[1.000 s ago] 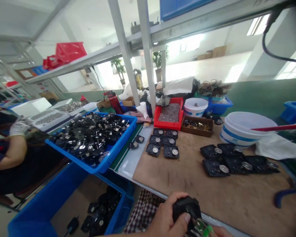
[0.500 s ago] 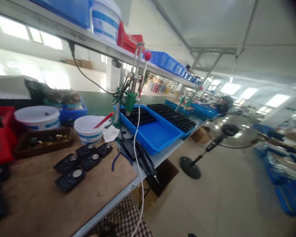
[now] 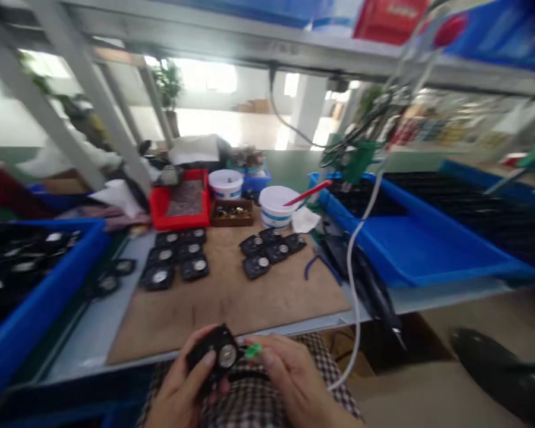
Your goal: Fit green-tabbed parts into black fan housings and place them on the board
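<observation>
- Head view: left hand (image 3: 178, 380) grip clamped on black square unit (image 3: 214, 351) with silver hub, held just off near edge of desk (image 3: 227, 312), above checked cloth (image 3: 254, 407).
- Right hand (image 3: 294, 380) close beside green tab (image 3: 252, 351); can't tell if its grip is on the tab.
- Risk: loose grip could drop unit onto lap or floor; tugging could bend tab.
- Vs earlier frame: view swung back toward desk, hands back in view.

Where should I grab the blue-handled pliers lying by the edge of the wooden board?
Take the blue-handled pliers by the two handles, reaching from above on the near side with your right hand. The handles splay toward you and the dark jaws point away, so that end seems easiest, and it sits clear of the white cable.
</observation>
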{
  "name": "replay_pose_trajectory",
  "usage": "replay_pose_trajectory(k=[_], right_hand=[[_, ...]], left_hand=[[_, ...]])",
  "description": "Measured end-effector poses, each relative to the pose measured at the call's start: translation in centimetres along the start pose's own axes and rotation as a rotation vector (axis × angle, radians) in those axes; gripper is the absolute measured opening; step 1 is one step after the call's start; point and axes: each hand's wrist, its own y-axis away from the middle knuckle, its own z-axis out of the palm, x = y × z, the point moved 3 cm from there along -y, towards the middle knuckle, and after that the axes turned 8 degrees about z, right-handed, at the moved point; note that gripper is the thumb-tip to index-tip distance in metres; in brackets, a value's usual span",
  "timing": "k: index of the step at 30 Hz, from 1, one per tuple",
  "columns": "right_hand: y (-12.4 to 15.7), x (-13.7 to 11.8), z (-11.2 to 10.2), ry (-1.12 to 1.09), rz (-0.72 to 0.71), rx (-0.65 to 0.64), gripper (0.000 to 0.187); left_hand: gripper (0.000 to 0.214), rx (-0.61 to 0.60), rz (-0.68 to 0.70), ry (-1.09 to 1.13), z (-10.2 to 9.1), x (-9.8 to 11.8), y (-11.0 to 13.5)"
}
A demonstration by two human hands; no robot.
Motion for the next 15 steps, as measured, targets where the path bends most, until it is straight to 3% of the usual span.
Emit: replay_pose_trajectory(k=[2, 6, 15], right_hand=[[0.1, 0.1, -0.3, 0.057, -0.078, -0.039, 0.03], [0.8, 0.5, 0.1, 0.299, -0.245, -0.009, 0.037], [0.9, 1.1, 0.7, 0.494, -0.266, -0.019, 0.034]], left_hand=[[0.05, -0.042, 0.005, 0.062, -0.2, 0.3, 0.4], [0.04, -0.103, 0.024, 0.125, -0.1, 0.3, 0.4], [0.041, -0.132, 0.007, 0.157, -0.1, 0.1, 0.6]])
